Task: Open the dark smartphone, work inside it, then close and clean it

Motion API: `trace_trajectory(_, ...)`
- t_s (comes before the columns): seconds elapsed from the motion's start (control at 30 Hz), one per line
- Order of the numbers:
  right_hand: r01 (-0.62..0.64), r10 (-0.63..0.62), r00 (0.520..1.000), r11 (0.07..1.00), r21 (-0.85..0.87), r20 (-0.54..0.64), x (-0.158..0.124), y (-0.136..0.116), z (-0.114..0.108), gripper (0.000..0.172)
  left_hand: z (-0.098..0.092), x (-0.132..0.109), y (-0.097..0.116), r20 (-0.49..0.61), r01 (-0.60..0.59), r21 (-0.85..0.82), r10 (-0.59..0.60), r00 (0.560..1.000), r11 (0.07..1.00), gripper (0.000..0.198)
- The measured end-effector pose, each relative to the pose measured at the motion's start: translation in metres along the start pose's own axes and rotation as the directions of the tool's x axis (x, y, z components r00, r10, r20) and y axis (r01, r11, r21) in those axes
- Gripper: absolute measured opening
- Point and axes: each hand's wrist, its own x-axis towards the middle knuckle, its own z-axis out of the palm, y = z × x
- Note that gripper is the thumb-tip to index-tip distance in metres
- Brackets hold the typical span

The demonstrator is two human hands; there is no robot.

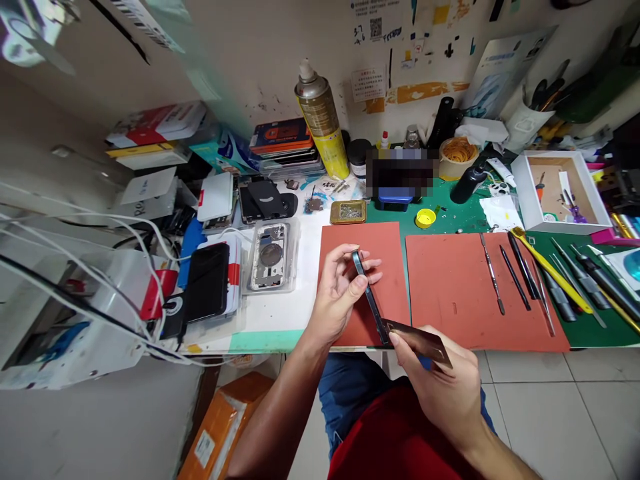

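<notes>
My left hand (337, 293) holds a dark smartphone (371, 300) edge-on, its thin side facing up, above a terracotta silicone mat (365, 267). My right hand (440, 387) pinches a thin, dark metal pry card (420, 341) between thumb and fingers. The card's tip meets the phone's lower end near the mat's front edge. Whether it enters the phone's seam is hidden at this angle.
A second mat (475, 293) holds slim spudgers and tweezers, with more tools at right. A stripped phone housing in a clear tray (270, 257), a gold spray can (320, 120), and white cables at left surround the bench. Tiled floor lies below.
</notes>
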Motion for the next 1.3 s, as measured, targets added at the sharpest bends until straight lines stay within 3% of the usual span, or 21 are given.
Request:
trace_trajectory(0.33,0.181,-0.192,0.981,0.951,-0.251,-0.018,-0.01,-0.009,0.009,0.018,-0.001,-0.003,0.002,0.0,-0.005,0.038,0.005,1.0,0.999,0.046)
trace_trajectory(0.6,0.341,-0.439,0.897,0.751,-0.566,-0.042,-0.019,-0.012,0.019,0.016,0.0,-0.008,0.006,-0.014,-0.013,0.113,0.015,1.0,0.994,0.045)
trace_trajectory(0.87,0.379,-0.52,0.853,0.667,-0.642,-0.036,-0.018,-0.014,0.021,0.013,-0.001,-0.012,0.018,0.009,-0.008,0.162,0.006,1.0,0.987,0.049)
trace_trajectory(1.0,0.361,-0.489,0.871,0.694,-0.622,-0.039,-0.019,-0.012,0.02,0.008,-0.001,-0.011,0.021,0.008,0.004,0.176,-0.005,1.0,0.984,0.05)
trace_trajectory(1.17,0.31,-0.383,0.923,0.796,-0.52,-0.035,-0.014,-0.012,0.015,0.018,0.0,-0.011,0.023,0.014,-0.011,0.168,0.009,1.0,0.986,0.048)
trace_trajectory(1.3,0.322,-0.388,0.921,0.807,-0.495,-0.034,-0.01,-0.011,0.013,0.025,0.002,-0.011,0.026,0.023,-0.008,0.195,0.004,1.0,0.981,0.045)
